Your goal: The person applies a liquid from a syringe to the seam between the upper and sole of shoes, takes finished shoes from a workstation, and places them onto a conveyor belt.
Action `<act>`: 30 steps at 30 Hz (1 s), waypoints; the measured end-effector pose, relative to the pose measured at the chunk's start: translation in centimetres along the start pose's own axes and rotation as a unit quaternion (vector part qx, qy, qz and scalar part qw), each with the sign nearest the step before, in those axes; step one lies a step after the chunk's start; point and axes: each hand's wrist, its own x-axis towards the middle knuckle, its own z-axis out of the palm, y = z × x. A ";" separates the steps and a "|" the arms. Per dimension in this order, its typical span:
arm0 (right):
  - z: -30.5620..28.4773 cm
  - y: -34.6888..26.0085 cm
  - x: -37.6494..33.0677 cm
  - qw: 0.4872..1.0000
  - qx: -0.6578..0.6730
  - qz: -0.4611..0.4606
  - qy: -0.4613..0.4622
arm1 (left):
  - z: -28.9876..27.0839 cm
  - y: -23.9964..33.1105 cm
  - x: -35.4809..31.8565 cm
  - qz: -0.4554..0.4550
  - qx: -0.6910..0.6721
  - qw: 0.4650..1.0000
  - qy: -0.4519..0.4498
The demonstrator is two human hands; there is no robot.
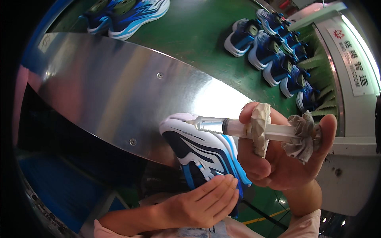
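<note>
A white, black and blue sports shoe (190, 139) is held tilted over the near edge of the metal ledge, its pale sole edge turned up. My left hand (210, 200) grips it at its lower end, fingers pressed together on the upper. In my right hand (278, 162) is a clear syringe (214, 125), its barrel between the fingers and the thumb at the plunger end. Crumpled pale wrapping covers the syringe's flange and plunger end. The needle tip points left and meets, or lies just over, the shoe's sole edge; I cannot tell which.
A shiny metal ledge (115, 87) with screws runs across in front of me. Beyond it, a green conveyor belt (190, 43) carries a pair of blue shoes (135, 18) at far left and several more (264, 49) at right. A pale machine housing (349, 59) with a strip light stands at right.
</note>
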 end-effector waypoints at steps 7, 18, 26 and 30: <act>-0.3 0.6 2.3 0.999 -0.010 0.047 -0.006 | -0.2 -0.4 -0.3 0.013 0.028 0.999 0.032; 2.1 -0.6 2.4 0.980 -0.157 0.100 0.072 | -1.7 -1.5 -0.3 0.060 0.073 0.995 -0.012; 0.3 0.6 -2.8 0.993 -0.076 0.007 0.086 | -1.4 -1.0 0.5 0.014 -0.007 1.000 -0.013; -0.7 1.7 -5.8 0.993 -0.041 -0.025 0.104 | -1.8 -0.4 1.0 -0.002 -0.008 0.999 -0.050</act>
